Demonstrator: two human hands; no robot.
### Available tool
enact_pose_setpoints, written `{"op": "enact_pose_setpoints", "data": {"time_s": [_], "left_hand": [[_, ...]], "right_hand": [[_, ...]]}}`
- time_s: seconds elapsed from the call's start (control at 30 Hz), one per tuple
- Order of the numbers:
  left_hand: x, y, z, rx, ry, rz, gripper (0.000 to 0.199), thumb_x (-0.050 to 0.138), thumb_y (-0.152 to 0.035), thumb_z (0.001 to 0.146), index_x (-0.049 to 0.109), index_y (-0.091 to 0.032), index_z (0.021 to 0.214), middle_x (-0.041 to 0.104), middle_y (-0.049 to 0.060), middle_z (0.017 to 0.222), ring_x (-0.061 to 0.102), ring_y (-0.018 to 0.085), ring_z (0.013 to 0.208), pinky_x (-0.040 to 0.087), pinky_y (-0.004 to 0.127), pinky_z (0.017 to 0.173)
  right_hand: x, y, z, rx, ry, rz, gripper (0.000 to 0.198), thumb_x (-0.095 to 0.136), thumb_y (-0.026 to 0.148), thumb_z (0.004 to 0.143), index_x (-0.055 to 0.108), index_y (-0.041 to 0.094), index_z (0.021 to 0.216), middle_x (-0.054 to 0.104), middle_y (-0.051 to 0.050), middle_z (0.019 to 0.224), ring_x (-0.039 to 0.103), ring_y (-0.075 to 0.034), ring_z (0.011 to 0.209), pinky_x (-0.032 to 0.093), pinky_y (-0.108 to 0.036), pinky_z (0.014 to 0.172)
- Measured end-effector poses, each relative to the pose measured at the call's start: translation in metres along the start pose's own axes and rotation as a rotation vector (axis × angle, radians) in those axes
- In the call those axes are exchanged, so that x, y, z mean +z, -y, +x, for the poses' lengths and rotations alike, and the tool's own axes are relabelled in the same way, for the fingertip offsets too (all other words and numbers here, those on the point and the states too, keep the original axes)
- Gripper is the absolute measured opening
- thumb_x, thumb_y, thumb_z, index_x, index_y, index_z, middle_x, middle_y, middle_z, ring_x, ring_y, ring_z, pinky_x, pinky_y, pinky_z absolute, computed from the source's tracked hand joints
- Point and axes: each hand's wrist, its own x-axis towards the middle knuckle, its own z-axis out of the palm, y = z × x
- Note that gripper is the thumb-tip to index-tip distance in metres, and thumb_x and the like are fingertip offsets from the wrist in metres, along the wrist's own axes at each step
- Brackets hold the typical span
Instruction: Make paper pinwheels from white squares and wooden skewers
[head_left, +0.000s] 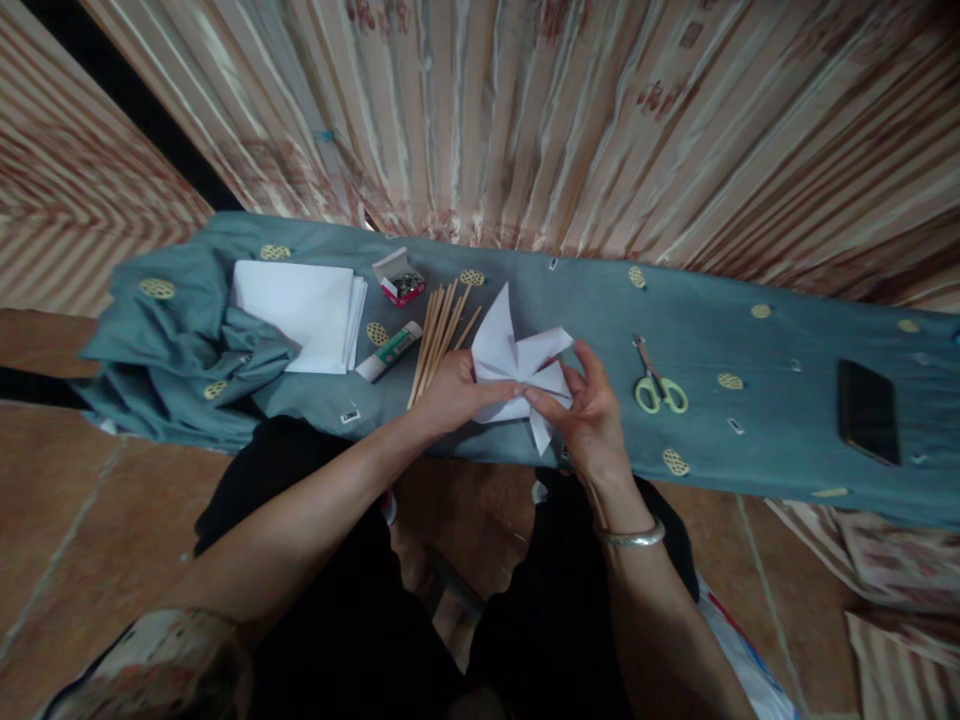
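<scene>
A white paper pinwheel (496, 338) with pointed, folded blades is held between both hands above the cloth-covered bench. My left hand (455, 390) grips its left side, the thumb reaching towards the middle. On the right, my right hand (592, 410) pinches it near the centre with the thumb, while the other fingers curl behind the right blade. Whether a pin sits at the centre is too small to make out. Just left of my left hand lie several thin wooden sticks (435, 335), fanned out on the cloth.
Left of the sticks are a glue stick (390, 350), a small opened box of metal pins (400, 277) and a stack of white paper (296, 315). Scissors (658, 385) with green handles lie to the right; a dark phone (868, 410) rests farther right. A curtain (480, 120) hangs behind the bench.
</scene>
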Motion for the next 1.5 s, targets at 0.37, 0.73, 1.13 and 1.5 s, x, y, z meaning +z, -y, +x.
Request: {"op": "enact_pose_setpoints", "data": {"time_s": [0.37, 0.73, 1.13, 1.5], "left_hand": [[0.005, -0.002, -0.005, -0.014, 0.013, -0.053, 0.042, 0.084, -0.036, 0.055, 0.071, -0.010, 0.085, 0.073, 0.006, 0.081, 0.067, 0.018, 0.073, 0.053, 0.027, 0.067], [0.006, 0.002, -0.005, -0.010, -0.006, -0.083, 0.042, 0.083, -0.033, 0.057, 0.072, -0.010, 0.090, 0.074, 0.006, 0.086, 0.067, 0.017, 0.074, 0.053, 0.027, 0.070], [0.006, 0.001, -0.006, 0.003, -0.043, -0.040, 0.035, 0.081, -0.030, 0.060, 0.072, -0.011, 0.087, 0.075, 0.007, 0.085, 0.067, 0.018, 0.074, 0.054, 0.028, 0.070], [0.005, 0.002, -0.005, 0.016, -0.030, -0.019, 0.027, 0.079, -0.028, 0.062, 0.070, -0.013, 0.082, 0.073, 0.004, 0.079, 0.067, 0.017, 0.071, 0.053, 0.027, 0.067]], "right_hand": [[-0.001, 0.015, -0.003, 0.149, -0.024, 0.035, 0.104, 0.087, 0.034, 0.054, 0.034, 0.023, 0.143, 0.073, 0.000, 0.085, 0.070, -0.024, 0.075, 0.059, -0.042, 0.073], [0.003, 0.013, -0.004, 0.148, -0.063, 0.066, 0.094, 0.087, 0.034, 0.053, 0.043, 0.026, 0.135, 0.073, 0.002, 0.084, 0.068, -0.022, 0.072, 0.058, -0.041, 0.074], [0.005, 0.009, -0.003, 0.104, -0.074, 0.023, 0.084, 0.085, 0.036, 0.056, 0.047, 0.028, 0.130, 0.070, 0.004, 0.078, 0.065, -0.020, 0.067, 0.057, -0.038, 0.068], [0.006, 0.009, -0.003, 0.085, -0.081, 0.005, 0.076, 0.084, 0.034, 0.057, 0.051, 0.026, 0.126, 0.071, 0.003, 0.079, 0.066, -0.020, 0.067, 0.058, -0.039, 0.069]]}}
